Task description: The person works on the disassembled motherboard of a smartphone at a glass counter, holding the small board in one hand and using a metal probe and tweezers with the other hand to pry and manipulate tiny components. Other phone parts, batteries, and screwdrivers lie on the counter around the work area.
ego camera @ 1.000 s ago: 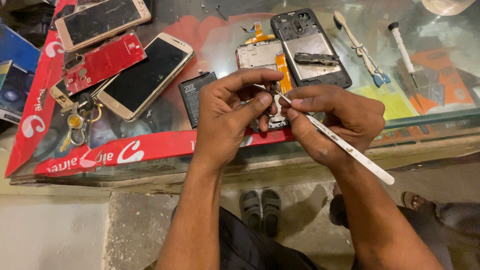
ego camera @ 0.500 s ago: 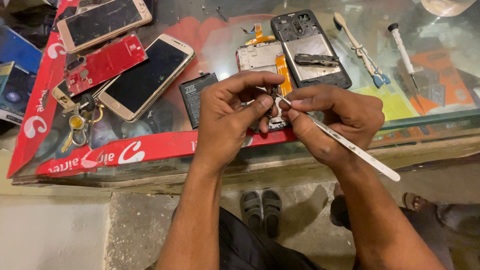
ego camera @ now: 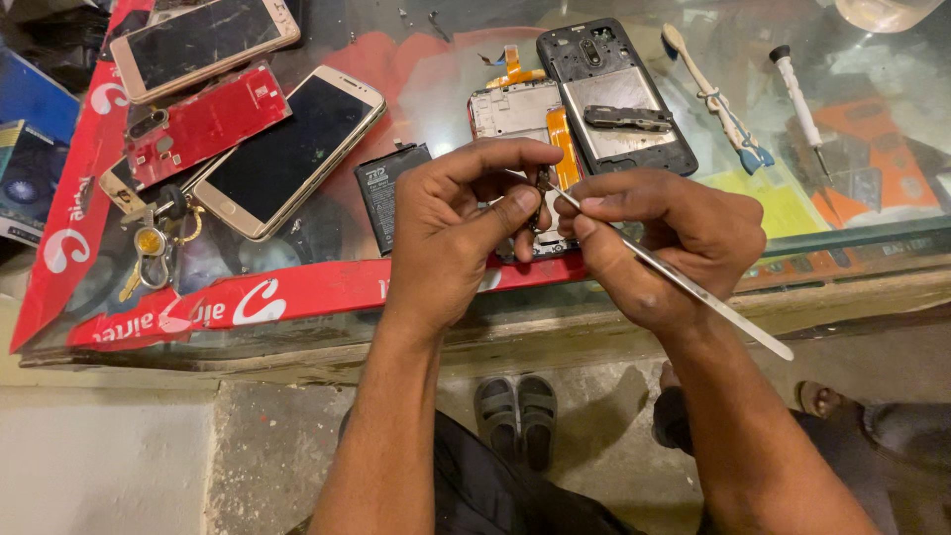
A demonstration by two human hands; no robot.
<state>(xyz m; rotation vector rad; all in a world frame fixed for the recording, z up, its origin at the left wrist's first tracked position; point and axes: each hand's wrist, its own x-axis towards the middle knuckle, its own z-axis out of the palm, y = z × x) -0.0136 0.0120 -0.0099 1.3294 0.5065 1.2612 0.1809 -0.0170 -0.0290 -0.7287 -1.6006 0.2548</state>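
Note:
My left hand (ego camera: 451, 233) pinches a small dark phone part (ego camera: 540, 193) between thumb and fingers, just above the glass counter's front edge. My right hand (ego camera: 664, 243) grips thin metal tweezers (ego camera: 693, 287), their tip touching that small part. Right behind my hands lies an opened phone frame with an orange flex cable (ego camera: 515, 109). Beside it is a black phone back housing (ego camera: 619, 99). A black battery (ego camera: 381, 188) lies left of my left hand.
On the glass counter (ego camera: 426, 69) lie a gold phone (ego camera: 287, 149), a red phone back cover (ego camera: 203, 124), another phone (ego camera: 203, 45), keys (ego camera: 149, 248), a toothbrush (ego camera: 713, 99) and a screwdriver (ego camera: 797, 94). Sandals (ego camera: 515, 416) sit on the floor below.
My hands have stayed together at the counter edge; the tweezers have shifted slightly against the small part.

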